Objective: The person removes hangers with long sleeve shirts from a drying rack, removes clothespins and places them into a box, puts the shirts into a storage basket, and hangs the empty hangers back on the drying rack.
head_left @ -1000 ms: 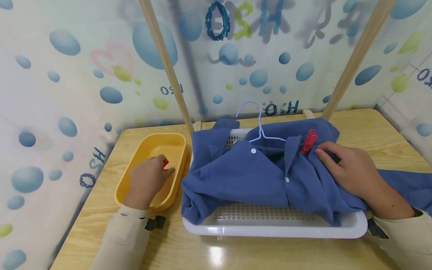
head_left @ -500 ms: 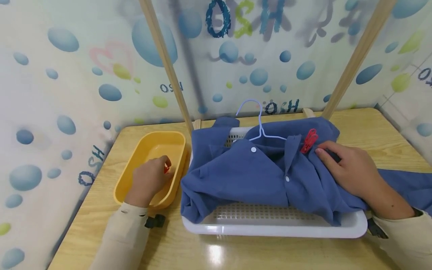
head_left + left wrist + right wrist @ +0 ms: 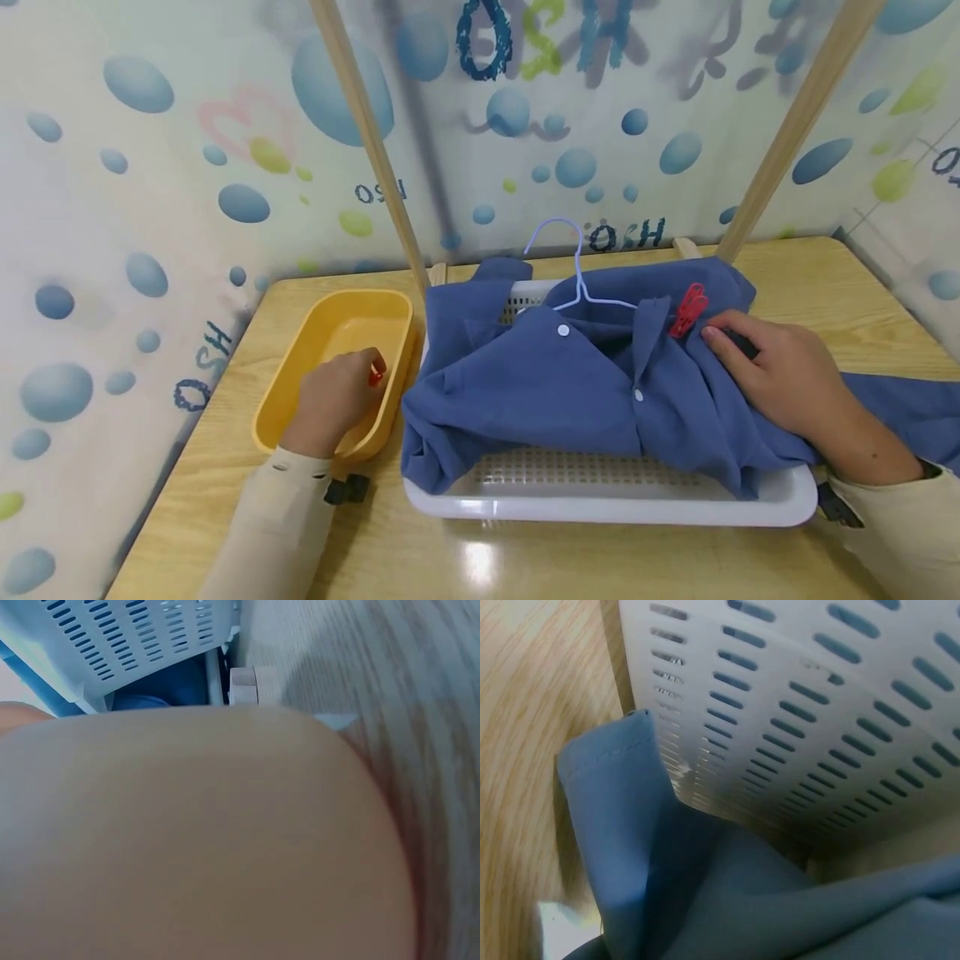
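My left hand (image 3: 333,396) is inside a yellow basin (image 3: 352,307), its fingers bent round a small red clothespin (image 3: 376,377), of which only a bit shows. A blue button-up shirt (image 3: 525,392) lies draped over a white plastic basket (image 3: 600,510), with a lilac hanger (image 3: 579,271) at its neck. Thumb and fingers of my right hand (image 3: 787,379) grip the shirt's right shoulder. Beside that thumb, red clothespins (image 3: 688,312) are on the shirt near the collar. In the left wrist view, blurred skin hides the fingers; the right wrist view shows blue cloth (image 3: 630,802) but no fingers.
Two wooden poles (image 3: 371,133) rise behind the basket, one on each side. A patterned wall covering (image 3: 480,183) stands along the back of the wooden table (image 3: 810,275). One shirt sleeve (image 3: 900,408) trails off to the right.
My left hand shifts slightly to the right within the basin, keeping the red clothespin. The right hand and the shirt stay where they were.
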The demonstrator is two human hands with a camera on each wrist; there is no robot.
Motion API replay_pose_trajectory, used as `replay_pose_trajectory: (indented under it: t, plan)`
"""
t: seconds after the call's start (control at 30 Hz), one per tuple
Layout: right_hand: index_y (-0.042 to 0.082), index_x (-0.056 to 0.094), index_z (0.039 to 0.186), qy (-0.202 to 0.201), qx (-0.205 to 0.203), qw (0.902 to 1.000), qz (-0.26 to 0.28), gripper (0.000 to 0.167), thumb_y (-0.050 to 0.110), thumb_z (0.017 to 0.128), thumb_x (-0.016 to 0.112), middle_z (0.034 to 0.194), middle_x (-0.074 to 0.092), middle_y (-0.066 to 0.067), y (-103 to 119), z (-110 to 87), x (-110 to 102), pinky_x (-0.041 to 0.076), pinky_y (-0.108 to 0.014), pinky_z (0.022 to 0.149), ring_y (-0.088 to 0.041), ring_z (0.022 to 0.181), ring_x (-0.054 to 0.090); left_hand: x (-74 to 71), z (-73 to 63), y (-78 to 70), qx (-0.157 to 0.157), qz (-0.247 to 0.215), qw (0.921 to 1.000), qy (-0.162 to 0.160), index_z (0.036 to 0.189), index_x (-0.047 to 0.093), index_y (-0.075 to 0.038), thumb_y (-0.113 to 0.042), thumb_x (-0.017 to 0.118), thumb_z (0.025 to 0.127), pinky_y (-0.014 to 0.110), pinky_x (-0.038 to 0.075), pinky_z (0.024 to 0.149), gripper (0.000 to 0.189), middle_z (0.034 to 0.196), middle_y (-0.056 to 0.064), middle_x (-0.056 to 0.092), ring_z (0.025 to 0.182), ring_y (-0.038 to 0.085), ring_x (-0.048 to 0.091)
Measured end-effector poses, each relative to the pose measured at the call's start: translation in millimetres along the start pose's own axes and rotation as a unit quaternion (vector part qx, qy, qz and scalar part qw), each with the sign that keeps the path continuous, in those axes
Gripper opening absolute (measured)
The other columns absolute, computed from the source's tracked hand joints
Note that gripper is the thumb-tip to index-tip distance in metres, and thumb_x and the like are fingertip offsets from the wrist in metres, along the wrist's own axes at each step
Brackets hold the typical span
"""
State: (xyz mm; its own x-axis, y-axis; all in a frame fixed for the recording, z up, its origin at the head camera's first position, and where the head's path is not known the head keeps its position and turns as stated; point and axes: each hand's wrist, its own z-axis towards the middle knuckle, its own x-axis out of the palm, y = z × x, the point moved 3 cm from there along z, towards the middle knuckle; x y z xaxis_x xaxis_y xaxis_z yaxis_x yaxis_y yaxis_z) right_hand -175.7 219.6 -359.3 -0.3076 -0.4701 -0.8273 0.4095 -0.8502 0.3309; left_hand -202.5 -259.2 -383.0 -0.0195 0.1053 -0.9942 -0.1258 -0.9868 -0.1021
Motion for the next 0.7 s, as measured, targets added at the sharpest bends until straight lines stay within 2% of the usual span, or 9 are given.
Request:
replay_pose_trajectory:
  t: [0.17, 0.3, 0.4, 0.53, 0.7]
  plan:
    - [0.012, 0.069, 0.100, 0.002, -0.001, 1.0000, -0.001, 0.009, 0.018, 0.097, 0.063, 0.068, 0.065, -0.001, 0.6, 0.8, -1.4, 0.044, -0.035, 0.056, -0.012, 0.059, 0.055, -0.2, 1.6, -0.6, 0.015, 0.008, 0.9998, 0.011, 0.099, 0.070, -0.011, -0.015, 0.068, 0.088, 0.038, 0.045, 0.051, 0.012, 0.077, 0.004, 0.065, 0.062, 0.023, 0.057]
    - [0.012, 0.069, 0.100, -0.008, -0.003, 1.0000, 0.000, 0.009, 0.017, 0.097, 0.063, 0.069, 0.066, -0.002, 0.8, 0.8, -2.0, 0.045, -0.036, 0.056, -0.011, 0.058, 0.055, 0.4, 2.5, -1.6, 0.028, 0.010, 0.9995, -0.004, 0.098, 0.070, -0.010, -0.012, 0.068, 0.088, 0.038, 0.047, 0.052, 0.011, 0.077, 0.005, 0.064, 0.063, 0.023, 0.057]
    - [0.012, 0.069, 0.100, -0.012, -0.008, 0.9999, -0.001, 0.008, 0.017, 0.097, 0.064, 0.068, 0.065, 0.000, 1.0, 1.1, -1.5, 0.044, -0.035, 0.056, -0.009, 0.057, 0.054, 0.9, 1.9, -2.1, 0.029, 0.010, 0.9995, -0.008, 0.097, 0.070, -0.010, -0.012, 0.068, 0.088, 0.039, 0.047, 0.052, 0.010, 0.078, 0.005, 0.065, 0.063, 0.023, 0.058]
    - [0.012, 0.069, 0.100, -0.007, -0.010, 0.9999, -0.001, 0.008, 0.017, 0.097, 0.064, 0.066, 0.064, 0.002, 0.9, 0.4, 0.3, 0.044, -0.034, 0.055, -0.008, 0.057, 0.053, 3.0, -0.3, -1.4, 0.022, 0.011, 0.9997, 0.003, 0.098, 0.070, -0.011, -0.014, 0.068, 0.088, 0.040, 0.046, 0.051, 0.010, 0.078, 0.004, 0.065, 0.062, 0.024, 0.058]
    - [0.012, 0.069, 0.100, -0.009, -0.011, 0.9999, 0.000, 0.008, 0.017, 0.097, 0.064, 0.067, 0.065, 0.001, 0.3, 0.0, 0.9, 0.044, -0.035, 0.055, -0.008, 0.057, 0.054, 3.7, -0.7, -2.0, 0.023, 0.007, 0.9997, -0.005, 0.099, 0.070, -0.010, -0.011, 0.066, 0.088, 0.040, 0.047, 0.052, 0.012, 0.077, 0.004, 0.064, 0.063, 0.023, 0.058]
